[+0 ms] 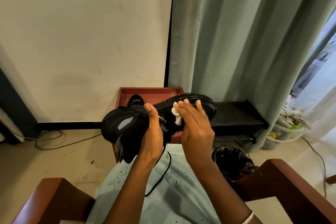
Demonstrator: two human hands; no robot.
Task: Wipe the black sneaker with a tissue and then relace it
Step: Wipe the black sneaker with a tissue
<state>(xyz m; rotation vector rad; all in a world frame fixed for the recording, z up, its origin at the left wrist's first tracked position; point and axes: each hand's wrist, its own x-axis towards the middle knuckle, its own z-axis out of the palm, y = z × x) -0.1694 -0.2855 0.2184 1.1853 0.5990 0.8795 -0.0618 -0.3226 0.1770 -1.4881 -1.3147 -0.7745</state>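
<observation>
Head view shows the left hand (152,132) gripping the black sneaker (127,127) sideways above the lap (steadying it, I'd guess) while the right hand (195,127) presses a tissue (177,115) against its sole edge with straight fingers (198,110).

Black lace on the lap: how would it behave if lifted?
Probably floppy: the lace lies in a loose curve across the lap. Likely light, being thin. Its upper end meets the sneaker, so it may snag.
</observation>
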